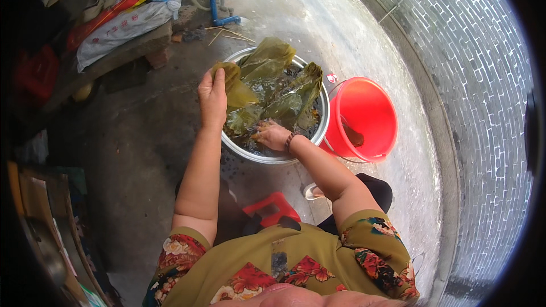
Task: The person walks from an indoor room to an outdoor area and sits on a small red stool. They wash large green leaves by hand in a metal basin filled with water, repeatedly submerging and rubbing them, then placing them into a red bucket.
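A round metal basin (313, 141) on the ground holds water and several broad olive-green leaves (273, 57). My left hand (213, 94), at the basin's left rim, grips one broad leaf (239, 89) between thumb and fingers; the leaf slopes down toward the water. Inside the basin's near part, my right hand (273, 135) is partly in the water, its fingertips wet and hard to make out. I cannot tell whether it holds anything. A dark beaded bracelet (291, 140) circles the right wrist. More leaves stick up beside the far right rim.
A red bucket (390, 115) with a brownish thing inside stands right of the basin. A red plastic stool (277, 207) is below me. Sacks (128, 30) lie on a stone ledge at the upper left, near a blue pipe (226, 21) and thin sticks (234, 34). A brick wall (482, 94) curves along the right.
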Tool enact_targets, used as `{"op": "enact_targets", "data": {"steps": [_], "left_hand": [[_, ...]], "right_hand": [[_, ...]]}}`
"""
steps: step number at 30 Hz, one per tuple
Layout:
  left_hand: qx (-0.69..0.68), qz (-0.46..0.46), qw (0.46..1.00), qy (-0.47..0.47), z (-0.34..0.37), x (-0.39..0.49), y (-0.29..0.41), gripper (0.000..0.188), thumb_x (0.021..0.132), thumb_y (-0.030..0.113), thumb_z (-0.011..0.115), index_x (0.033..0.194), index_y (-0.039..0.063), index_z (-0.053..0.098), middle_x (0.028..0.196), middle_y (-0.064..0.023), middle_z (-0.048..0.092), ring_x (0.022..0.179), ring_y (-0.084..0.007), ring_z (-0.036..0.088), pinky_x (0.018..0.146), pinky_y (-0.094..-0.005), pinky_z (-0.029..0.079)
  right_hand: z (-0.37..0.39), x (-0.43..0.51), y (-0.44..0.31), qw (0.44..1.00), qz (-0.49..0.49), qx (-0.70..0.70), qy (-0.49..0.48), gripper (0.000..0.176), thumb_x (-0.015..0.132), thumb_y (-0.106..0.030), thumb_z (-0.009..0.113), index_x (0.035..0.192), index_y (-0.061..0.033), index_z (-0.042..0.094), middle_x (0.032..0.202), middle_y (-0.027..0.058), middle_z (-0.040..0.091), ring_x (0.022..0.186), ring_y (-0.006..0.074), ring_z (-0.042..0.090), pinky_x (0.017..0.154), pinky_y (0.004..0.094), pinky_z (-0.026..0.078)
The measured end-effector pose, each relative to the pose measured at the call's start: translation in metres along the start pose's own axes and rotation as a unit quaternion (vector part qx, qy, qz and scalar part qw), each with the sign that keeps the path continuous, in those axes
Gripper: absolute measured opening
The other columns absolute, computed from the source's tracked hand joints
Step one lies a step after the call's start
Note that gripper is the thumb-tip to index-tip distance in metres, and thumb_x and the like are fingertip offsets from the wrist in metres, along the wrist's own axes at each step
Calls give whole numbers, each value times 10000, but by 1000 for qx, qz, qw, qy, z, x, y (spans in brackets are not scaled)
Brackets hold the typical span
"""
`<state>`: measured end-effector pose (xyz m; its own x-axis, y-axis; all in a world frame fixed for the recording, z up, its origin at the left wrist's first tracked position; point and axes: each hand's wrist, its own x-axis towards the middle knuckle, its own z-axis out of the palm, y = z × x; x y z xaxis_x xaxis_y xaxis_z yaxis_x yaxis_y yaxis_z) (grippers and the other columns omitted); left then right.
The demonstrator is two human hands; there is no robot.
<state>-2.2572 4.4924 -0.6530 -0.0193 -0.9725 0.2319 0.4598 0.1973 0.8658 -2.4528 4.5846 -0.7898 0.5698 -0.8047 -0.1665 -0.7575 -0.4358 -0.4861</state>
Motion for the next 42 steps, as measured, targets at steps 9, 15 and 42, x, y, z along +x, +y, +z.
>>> {"op": "enact_targets", "data": {"steps": [9,15,42], "left_hand": [[-81,-89,993,10,5,7,9,223,1000,210,552,1085,26,645,997,-23,674,872,-102,629,781,-266,511],[-181,-129,972,-75,16,6,19,239,993,228,568,1101,29,644,1006,-20,672,863,-110,626,769,-259,502],[-151,-64,985,55,-22,25,37,262,997,232,554,1154,24,583,1112,-70,644,1000,-193,632,842,-349,525]], "right_hand": [[-144,-7,-19,654,66,736,160,329,1012,-269,493,1195,-6,568,1105,96,659,984,169,658,851,309,550],[-208,27,-67,843,110,517,97,323,969,-255,593,1179,-11,624,944,-22,672,804,51,608,675,226,497],[-4,1,-44,984,92,-150,-41,519,935,-391,518,1430,-258,439,1566,13,285,1447,304,241,1125,652,148]]}}
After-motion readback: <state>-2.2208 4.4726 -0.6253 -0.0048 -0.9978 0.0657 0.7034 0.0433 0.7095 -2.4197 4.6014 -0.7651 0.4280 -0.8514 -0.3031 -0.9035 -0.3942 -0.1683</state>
